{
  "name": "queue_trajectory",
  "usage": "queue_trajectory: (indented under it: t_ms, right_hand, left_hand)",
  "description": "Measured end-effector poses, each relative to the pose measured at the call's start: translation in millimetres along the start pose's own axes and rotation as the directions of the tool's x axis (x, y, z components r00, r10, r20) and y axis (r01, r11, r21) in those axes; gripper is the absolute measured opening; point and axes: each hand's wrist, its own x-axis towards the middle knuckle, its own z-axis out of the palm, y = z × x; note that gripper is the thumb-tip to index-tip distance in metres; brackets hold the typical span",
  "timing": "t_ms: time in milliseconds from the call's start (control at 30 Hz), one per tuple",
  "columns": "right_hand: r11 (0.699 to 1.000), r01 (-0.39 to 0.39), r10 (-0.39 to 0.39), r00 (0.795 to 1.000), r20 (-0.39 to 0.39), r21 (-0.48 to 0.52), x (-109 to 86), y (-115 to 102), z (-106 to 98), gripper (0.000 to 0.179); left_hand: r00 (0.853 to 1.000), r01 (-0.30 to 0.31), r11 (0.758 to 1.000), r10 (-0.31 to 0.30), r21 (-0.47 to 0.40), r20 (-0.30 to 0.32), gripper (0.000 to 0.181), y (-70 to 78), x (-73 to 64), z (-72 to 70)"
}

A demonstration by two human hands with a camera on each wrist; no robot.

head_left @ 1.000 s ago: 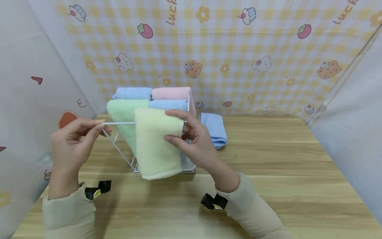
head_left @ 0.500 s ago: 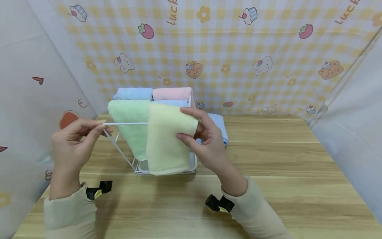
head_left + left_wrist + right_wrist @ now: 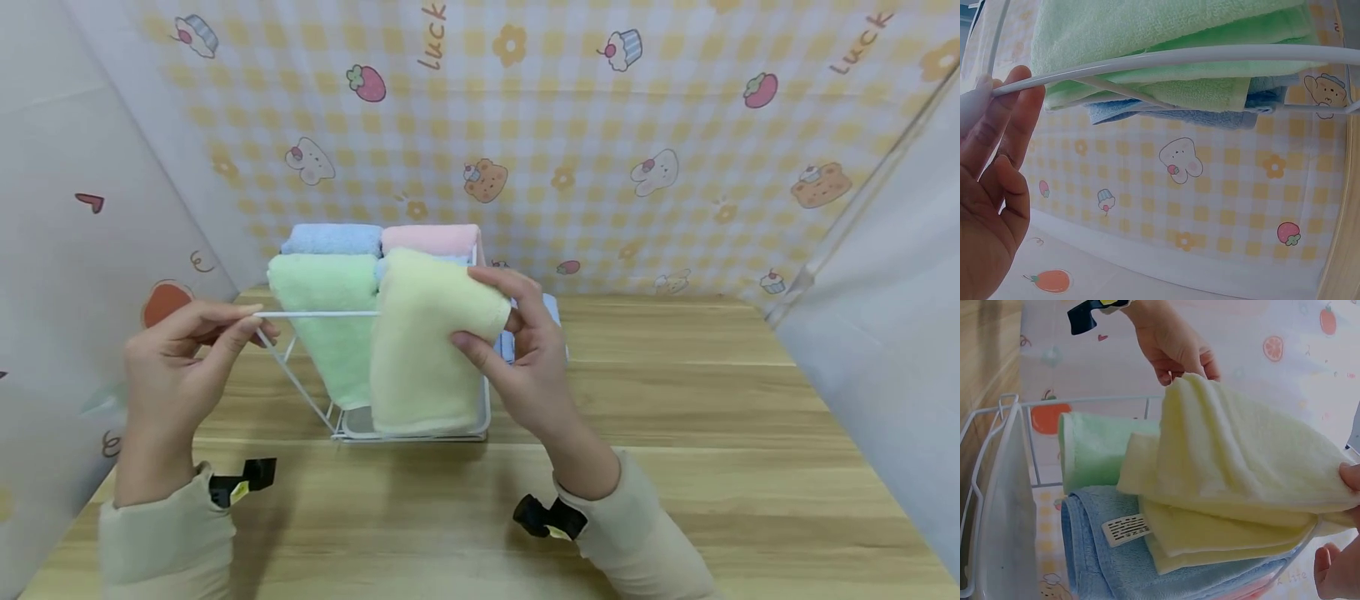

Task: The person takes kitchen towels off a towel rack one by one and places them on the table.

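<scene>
My left hand point(image 3: 176, 367) pinches the left corner of a white wire rack's front bar point(image 3: 318, 314). With thumb and fingers, my right hand point(image 3: 532, 362) grips the upper right edge of a pale yellow towel point(image 3: 431, 358). That towel hangs over the front bar, and its underlayers point(image 3: 1229, 531) show in the right wrist view. Just behind, a green towel point(image 3: 322, 283) drapes over the rack on the left. A blue towel point(image 3: 1100, 550) lies beside it, mostly hidden by the yellow one in the head view.
Further back on the rack hang another blue towel point(image 3: 333, 239) and a pink towel point(image 3: 431, 240). A folded blue cloth point(image 3: 552, 307) lies on the wooden table point(image 3: 675, 417) behind my right hand, partly hidden. A patterned curtain point(image 3: 570, 125) stands behind.
My right hand has moved right, drawing the yellow towel along the bar and uncovering more of the green towel. The yellow towel's top edge sits higher. My left hand stays on the corner.
</scene>
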Motion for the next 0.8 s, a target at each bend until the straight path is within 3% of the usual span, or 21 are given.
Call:
queue_trajectory:
  t_ms: [467, 800]
  right_hand:
    - [0.981, -0.022, 0.051, 0.988, -0.145, 0.193, 6.1, 9.5, -1.5, 0.064]
    - [0.97, 0.018, 0.05, 0.96, -0.275, 0.241, 10.6, 9.3, -4.0, 0.062]
  left_hand:
    - [1.0, 0.02, 0.999, -0.02, -0.044, 0.001, 0.008, 0.1, 0.6, 1.7]
    - [1.0, 0.019, 1.0, -0.019, -0.003, 0.005, 0.004, -0.4, 0.7, 0.7]
